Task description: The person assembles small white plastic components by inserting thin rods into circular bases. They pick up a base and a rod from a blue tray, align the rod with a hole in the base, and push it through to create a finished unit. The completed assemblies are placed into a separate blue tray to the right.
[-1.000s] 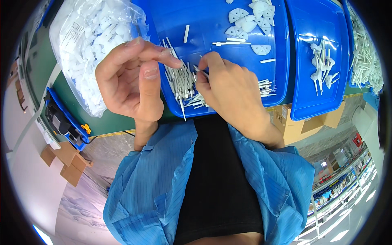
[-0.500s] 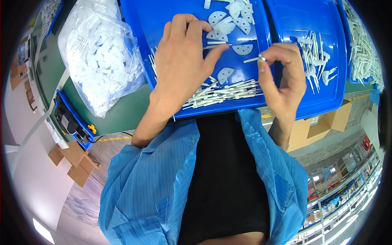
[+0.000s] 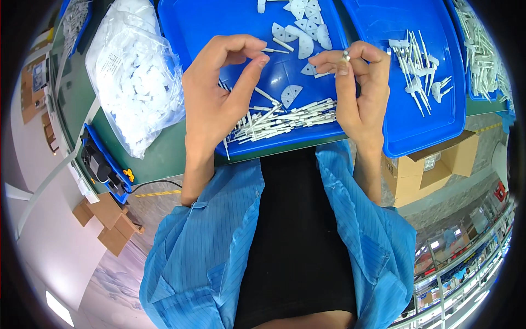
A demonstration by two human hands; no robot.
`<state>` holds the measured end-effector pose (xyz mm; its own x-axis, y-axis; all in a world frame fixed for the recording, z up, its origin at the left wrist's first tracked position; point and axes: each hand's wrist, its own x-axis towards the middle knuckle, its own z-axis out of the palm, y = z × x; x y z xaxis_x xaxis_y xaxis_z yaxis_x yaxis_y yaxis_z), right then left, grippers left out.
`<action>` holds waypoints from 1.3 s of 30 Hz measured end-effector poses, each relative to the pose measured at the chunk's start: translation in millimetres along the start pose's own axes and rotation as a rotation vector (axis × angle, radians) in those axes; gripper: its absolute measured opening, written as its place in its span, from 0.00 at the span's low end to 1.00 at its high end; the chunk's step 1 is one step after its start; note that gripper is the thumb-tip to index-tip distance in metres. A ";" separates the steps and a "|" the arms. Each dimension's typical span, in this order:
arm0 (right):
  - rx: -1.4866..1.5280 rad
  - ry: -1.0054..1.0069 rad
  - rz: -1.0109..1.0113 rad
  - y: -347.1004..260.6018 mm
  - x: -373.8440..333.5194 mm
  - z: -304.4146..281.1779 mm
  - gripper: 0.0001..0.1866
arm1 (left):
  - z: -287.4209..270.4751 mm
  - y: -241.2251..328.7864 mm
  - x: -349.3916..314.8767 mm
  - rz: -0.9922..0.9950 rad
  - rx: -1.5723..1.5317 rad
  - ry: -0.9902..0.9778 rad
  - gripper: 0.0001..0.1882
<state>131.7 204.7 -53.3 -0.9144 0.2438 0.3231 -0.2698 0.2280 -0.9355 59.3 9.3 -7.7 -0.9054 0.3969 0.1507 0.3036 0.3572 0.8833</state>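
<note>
My right hand [image 3: 361, 82] pinches a small white rod with a shiny metal end [image 3: 346, 55] between thumb and fingers, above the right edge of the middle blue tray [image 3: 203, 24]. Over the left part of that tray is my left hand [image 3: 219, 88], thumb and forefinger apart, with nothing visible between them. Just beyond its fingertips lie a couple of loose white rods [image 3: 283, 45]. White fan-shaped plates with small holes [image 3: 291, 96] are scattered in the tray, several of them clustered at the far side. A pile of white rods [image 3: 290, 122] lies along the near edge.
The right blue tray [image 3: 400, 137] holds several plates with rods attached [image 3: 419, 71]. Another heap of such pieces [image 3: 485, 60] sits at the far right. A clear bag of white parts [image 3: 137, 82] rests on the green table [image 3: 159, 164] to the left. An open cardboard box [image 3: 427, 175] stands below the table edge.
My left hand has drawn back toward me and left, its thumb and forefinger now clear of the loose rods. The right hand has shifted slightly left and away from me, still pinching the rod.
</note>
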 end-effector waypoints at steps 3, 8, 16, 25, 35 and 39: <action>-0.077 -0.019 -0.029 -2.1 0.1 0.8 0.14 | 0.1 -2.1 -2.1 0.029 0.074 -0.044 0.12; -0.070 -0.005 -0.005 2.0 -0.6 4.4 0.13 | 8.2 -2.8 14.1 0.262 0.283 -0.046 0.14; 0.053 0.023 0.080 -0.9 -1.6 4.8 0.11 | 21.5 -3.3 38.9 0.348 0.367 -0.267 0.23; 0.117 0.011 0.152 -4.4 4.7 6.4 0.10 | 26.7 -23.7 33.3 0.281 0.228 -0.229 0.17; 0.144 0.028 0.173 -7.1 3.9 4.7 0.09 | 36.1 -28.3 32.9 0.286 0.297 -0.186 0.17; 0.122 0.039 0.165 -10.5 3.6 8.7 0.10 | 37.0 -25.3 33.1 0.331 0.272 -0.118 0.11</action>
<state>128.6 195.0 -43.5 -0.9376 0.3049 0.1672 -0.1542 0.0665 -0.9858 32.6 44.8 -41.5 -0.7110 0.6155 0.3402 0.6528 0.3977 0.6448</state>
